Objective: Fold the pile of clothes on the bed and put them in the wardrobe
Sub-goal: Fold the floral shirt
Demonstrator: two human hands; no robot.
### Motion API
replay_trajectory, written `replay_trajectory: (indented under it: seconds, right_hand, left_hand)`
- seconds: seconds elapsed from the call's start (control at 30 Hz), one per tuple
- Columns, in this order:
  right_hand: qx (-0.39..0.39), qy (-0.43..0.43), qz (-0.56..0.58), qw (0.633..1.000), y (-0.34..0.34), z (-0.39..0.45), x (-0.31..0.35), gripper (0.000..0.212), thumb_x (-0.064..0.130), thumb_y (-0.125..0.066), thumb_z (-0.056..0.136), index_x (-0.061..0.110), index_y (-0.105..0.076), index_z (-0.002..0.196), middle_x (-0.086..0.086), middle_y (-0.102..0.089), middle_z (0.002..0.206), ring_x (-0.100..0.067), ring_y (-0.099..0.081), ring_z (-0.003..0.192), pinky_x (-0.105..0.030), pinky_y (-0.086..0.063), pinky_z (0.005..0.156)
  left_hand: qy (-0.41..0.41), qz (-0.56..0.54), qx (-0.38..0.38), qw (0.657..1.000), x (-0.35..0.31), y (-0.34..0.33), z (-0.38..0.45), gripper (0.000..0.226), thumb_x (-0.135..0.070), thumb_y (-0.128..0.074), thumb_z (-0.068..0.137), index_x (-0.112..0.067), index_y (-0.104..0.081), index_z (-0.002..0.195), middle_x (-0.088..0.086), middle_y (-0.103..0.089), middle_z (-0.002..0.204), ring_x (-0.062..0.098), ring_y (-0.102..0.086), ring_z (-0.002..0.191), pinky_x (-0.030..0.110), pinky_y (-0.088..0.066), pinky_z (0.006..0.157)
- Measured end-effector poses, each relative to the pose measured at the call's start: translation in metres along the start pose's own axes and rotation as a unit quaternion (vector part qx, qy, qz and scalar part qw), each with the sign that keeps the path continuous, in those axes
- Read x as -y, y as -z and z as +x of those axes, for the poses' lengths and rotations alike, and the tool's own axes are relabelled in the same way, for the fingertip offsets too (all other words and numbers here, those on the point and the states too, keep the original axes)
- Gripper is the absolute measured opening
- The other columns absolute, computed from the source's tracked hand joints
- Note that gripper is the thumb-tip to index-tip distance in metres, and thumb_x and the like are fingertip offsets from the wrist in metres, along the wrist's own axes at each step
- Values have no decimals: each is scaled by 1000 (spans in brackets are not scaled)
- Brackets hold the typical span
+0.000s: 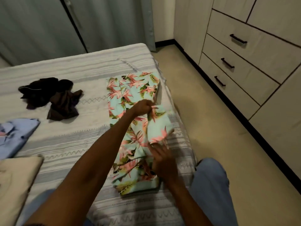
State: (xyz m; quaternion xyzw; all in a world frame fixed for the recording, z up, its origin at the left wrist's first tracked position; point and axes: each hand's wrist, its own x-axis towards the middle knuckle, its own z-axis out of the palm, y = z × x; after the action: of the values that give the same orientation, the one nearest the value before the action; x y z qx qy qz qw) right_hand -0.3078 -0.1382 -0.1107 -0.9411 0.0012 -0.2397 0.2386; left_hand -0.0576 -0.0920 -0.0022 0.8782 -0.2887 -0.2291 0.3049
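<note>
Striped white-and-grey bedding covered the bed point(65, 144), the landmark for everything else. Beyond its far edge hung grey-green curtains point(105, 20); to its right, across a beige floor point(203, 128), stood a pale wardrobe point(244, 51) with three black-handled drawers. Along the bed's right edge lay a floral garment point(130, 92), mint with pink flowers. The left hand point(142, 106) gripped a lifted fold of it, fingers curled. The right hand point(162, 159), blurred, rested on it with fingers spread. Dark clothes point(50, 97) sat mid-bed, a blue shirt point(14, 136) at the bed's left.
</note>
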Motion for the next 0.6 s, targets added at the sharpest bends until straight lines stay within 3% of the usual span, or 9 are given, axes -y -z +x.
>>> replay_trajectory:
  seconds: [0.1, 0.17, 0.33, 0.47, 0.6]
  right_hand:
    - [177, 8, -29, 984, -24, -15, 23, 49, 33, -51, 79, 27, -64, 126, 3, -67, 123, -30, -61, 105, -42, -49, 86]
    - [227, 3, -54, 972, -31, -25, 27, 53, 30, -53, 78, 33, -59, 131, 7, -65, 129, -30, -60, 111, -46, -50, 86]
    - [171, -14, 9, 985, -19, -17, 19, 40, 16, -58, 84, 30, -67, 121, -1, -74, 99, -27, -67, 88, -36, -54, 72]
    - [95, -90, -31, 991, -21, 0, -3, 42, 7, -60, 84, 22, -67, 122, -4, -67, 116, -27, -61, 97, -39, -53, 75]
    - [165, -93, -112, 975, -25, 14, -24, 39, 28, -67, 85, 28, -61, 124, -1, -60, 123, -28, -55, 107, -42, -48, 82]
  left_hand:
    - [48, 48, 9, 998, 59, -3, -19, 13, -12, -57, 82, -17, -67, 88, 8, -67, 97, 29, -64, 97, 32, -47, 80]
    - [57, 79, 21, 995, 88, -17, -28, 18, -8, -57, 94, -9, -67, 109, 12, -65, 118, 30, -61, 110, 33, -47, 86]
    - [32, 113, -31, 993, 114, -49, -47, 30, -17, -62, 95, -5, -64, 123, 20, -58, 125, 35, -59, 111, 33, -45, 87]
    - [5, 183, -102, 978, 112, -62, -58, 42, -30, -58, 97, -13, -55, 136, 17, -53, 136, 37, -54, 116, 41, -48, 92]
    - [-4, 245, -93, 965, 113, -76, -64, 44, -35, -50, 101, -18, -49, 141, 9, -52, 141, 34, -51, 124, 44, -42, 97]
